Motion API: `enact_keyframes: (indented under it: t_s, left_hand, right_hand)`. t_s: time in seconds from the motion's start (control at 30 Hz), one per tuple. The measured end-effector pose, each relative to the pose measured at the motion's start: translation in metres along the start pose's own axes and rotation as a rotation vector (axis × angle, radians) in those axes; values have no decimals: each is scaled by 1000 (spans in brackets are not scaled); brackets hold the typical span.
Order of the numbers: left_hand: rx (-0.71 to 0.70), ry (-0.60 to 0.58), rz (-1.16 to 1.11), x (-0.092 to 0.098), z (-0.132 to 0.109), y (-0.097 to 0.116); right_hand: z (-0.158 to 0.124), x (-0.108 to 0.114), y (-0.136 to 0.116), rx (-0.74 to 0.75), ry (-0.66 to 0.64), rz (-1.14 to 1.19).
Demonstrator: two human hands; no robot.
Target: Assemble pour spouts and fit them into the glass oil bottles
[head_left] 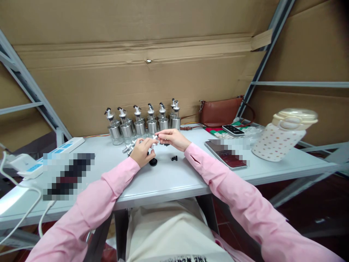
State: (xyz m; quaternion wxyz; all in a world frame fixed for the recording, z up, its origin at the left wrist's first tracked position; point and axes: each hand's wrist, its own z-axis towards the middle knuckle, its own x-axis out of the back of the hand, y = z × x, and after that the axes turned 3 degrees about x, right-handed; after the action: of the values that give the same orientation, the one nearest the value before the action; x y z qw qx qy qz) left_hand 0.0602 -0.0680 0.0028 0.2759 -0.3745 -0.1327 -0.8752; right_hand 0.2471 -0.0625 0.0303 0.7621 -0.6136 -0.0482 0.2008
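Observation:
My left hand point(142, 151) is closed on a small white pourer spout point(153, 146), holding it just above the table. My right hand point(174, 139) meets it from the right with fingertips pinched at the top of the spout; whatever tiny part is between them is too small to make out. Below the hands lies a round black cap point(153, 162). A few small black stoppers point(174, 158) sit to its right. Beside and partly behind my left hand is a pile of silvery spout parts point(128, 147). More dark bits lie under my right hand, mostly hidden.
Glass-and-steel oil bottles point(140, 127) with pourers stand in rows at the back. A brown bag point(220, 112), a phone point(225, 154), a black-topped device point(233, 130) and a dotted jug point(279, 140) are on the right. A power strip point(68, 146) and a blurred-out dark object point(69, 176) lie left.

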Motion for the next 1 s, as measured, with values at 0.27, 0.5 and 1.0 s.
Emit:
enact_keyframes:
  t_s: [0.27, 0.5, 1.0]
  left_hand:
    - [-16, -16, -10, -1, 0, 0]
    - [-28, -35, 12, -1, 0, 0]
    - [-65, -21, 9, -3, 0, -2]
  right_hand:
    - [1, 0, 2, 29, 10, -18]
    - [2, 1, 2, 23, 18, -13]
    - [2, 1, 8, -103, -120, 69]
